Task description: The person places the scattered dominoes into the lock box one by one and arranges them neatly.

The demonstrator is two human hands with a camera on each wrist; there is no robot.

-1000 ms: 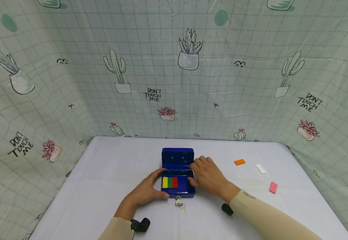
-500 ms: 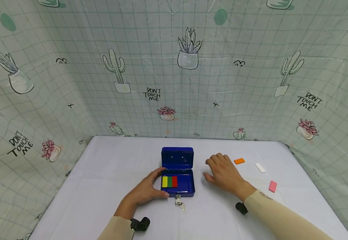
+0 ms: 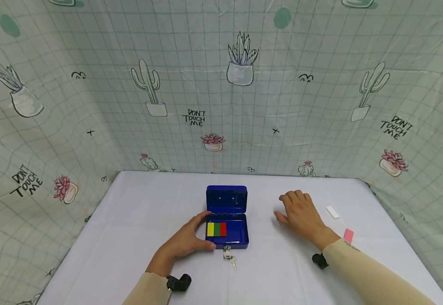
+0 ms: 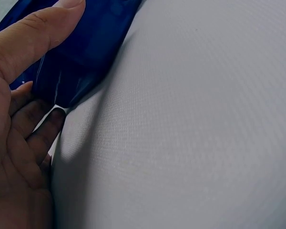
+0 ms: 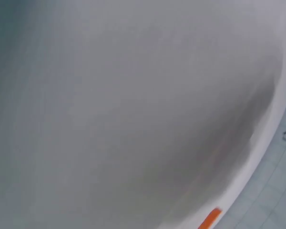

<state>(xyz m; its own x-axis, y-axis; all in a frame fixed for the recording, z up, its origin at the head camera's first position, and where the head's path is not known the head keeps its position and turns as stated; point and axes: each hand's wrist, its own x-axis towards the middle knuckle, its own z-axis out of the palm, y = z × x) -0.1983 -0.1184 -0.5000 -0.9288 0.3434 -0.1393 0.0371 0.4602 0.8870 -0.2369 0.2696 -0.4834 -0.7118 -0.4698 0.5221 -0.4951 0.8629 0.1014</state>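
A blue metal cash box (image 3: 238, 231) stands with its lid (image 3: 226, 199) raised, keys (image 3: 230, 257) hanging from the front lock. Inside on the left, yellow (image 3: 210, 229), green (image 3: 216, 229) and red (image 3: 223, 229) blocks lie side by side. My left hand (image 3: 185, 241) holds the box's left side, thumb at the front corner and fingers at the back; the left wrist view shows them at its blue wall (image 4: 86, 47). Right of the box, my right hand (image 3: 303, 215) is over the table with loosely bent fingers, holding nothing visible. An orange block (image 5: 210, 219) shows in the right wrist view; the hand hides it in the head view.
A white block (image 3: 332, 212) and a pink block (image 3: 348, 235) lie on the table right of my right hand, the pink one close to the sleeve. A patterned cloth (image 3: 175, 76) hangs behind the white-covered table (image 3: 149, 212).
My right hand has left the box's right side and moved right to where the orange block lay, now covering it. My left hand stays on the box.
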